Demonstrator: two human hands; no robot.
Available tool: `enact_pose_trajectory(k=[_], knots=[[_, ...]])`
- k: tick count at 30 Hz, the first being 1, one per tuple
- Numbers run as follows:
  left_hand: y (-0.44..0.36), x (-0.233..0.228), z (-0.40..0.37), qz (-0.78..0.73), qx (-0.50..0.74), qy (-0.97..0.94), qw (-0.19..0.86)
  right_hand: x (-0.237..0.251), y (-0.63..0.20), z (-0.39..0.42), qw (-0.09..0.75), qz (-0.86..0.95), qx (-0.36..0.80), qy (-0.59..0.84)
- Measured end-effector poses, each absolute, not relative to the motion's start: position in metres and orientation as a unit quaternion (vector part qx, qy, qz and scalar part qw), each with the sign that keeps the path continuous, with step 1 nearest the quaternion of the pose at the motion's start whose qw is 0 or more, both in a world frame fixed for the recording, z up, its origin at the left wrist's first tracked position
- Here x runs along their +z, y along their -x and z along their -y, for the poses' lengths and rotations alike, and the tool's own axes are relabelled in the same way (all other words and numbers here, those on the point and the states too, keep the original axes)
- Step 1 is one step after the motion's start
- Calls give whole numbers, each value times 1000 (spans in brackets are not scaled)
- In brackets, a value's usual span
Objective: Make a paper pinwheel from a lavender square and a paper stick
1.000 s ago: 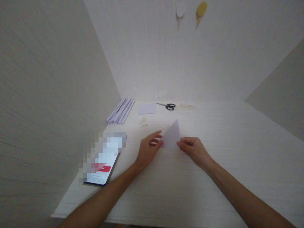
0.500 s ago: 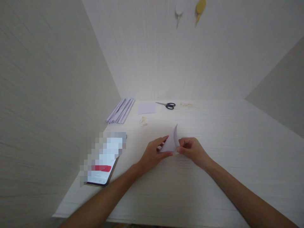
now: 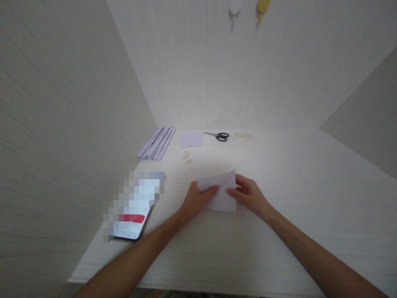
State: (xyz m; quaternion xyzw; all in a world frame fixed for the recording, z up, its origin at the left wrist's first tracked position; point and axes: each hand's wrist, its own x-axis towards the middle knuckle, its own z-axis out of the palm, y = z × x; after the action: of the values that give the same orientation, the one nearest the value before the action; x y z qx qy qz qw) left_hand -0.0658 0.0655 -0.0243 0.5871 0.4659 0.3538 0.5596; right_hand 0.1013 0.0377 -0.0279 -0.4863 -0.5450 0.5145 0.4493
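Note:
A pale lilac folded paper (image 3: 222, 191) lies near the middle of the white table (image 3: 279, 231), partly opened with one flap raised at its left. My left hand (image 3: 195, 200) grips that left flap between thumb and fingers. My right hand (image 3: 248, 195) pinches the paper's right edge, thumb on top. Both forearms reach in from the near edge.
A phone (image 3: 134, 215) with a lit screen lies at the left edge. At the back lie a bundle of folded lilac strips (image 3: 157, 143), a lilac square sheet (image 3: 191, 140), black scissors (image 3: 218, 135), and small pale scraps (image 3: 187, 157). Walls enclose the table on three sides.
The paper was a flat triangle standing point-up between my hands. I lifted and turned it, and now it lies lower, unfolded wider, with my hands closer together on it.

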Motion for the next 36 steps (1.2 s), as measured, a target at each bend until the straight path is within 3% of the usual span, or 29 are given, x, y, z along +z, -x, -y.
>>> enact_pose_trajectory(k=[12,18,23,28,36], knots=[[63,-24,-66,-542,365,-554,515,-26,-87,-27,420,719,246,496],[60,-33,-70,-423,429,-466,648,-30,-85,-24,382,823,140,395],[59,-36,-72,-389,402,-437,704,-30,-85,-26,402,780,143,459],[63,-36,-72,-400,348,-512,675,-27,-91,-30,442,647,172,597],[61,-27,-65,-427,328,-545,642,-26,-88,-30,493,526,250,646]])
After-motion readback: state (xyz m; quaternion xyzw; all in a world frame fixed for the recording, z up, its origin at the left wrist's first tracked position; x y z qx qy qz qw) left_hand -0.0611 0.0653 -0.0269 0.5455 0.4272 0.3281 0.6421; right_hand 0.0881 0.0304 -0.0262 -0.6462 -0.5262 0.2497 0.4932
